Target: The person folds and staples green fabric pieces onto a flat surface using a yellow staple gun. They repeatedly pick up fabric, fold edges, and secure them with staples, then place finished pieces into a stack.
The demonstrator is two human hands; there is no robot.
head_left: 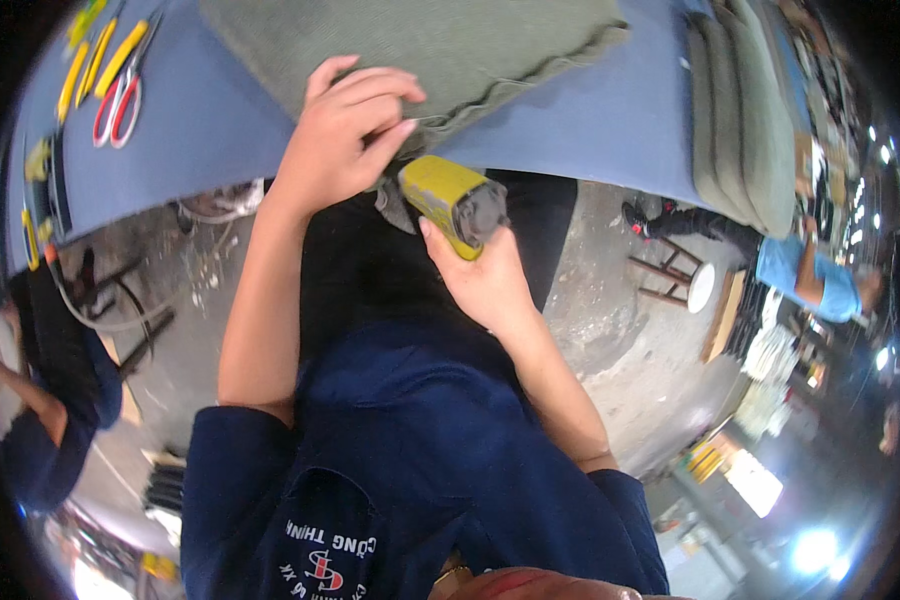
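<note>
Right hand (485,278) is clamped around a scuffed, blocky yellow-and-grey tool (442,192) at the near edge of a blue-topped table (610,115); left hand (355,125) curls at the corner of a flat grey-green fabric piece (420,50), its grip impossible to tell.

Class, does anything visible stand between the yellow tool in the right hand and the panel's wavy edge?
Nothing visible blocks the yellow tool from the wavy edge of the grey-green panel. The left hand is close, at the panel's near corner.
</note>
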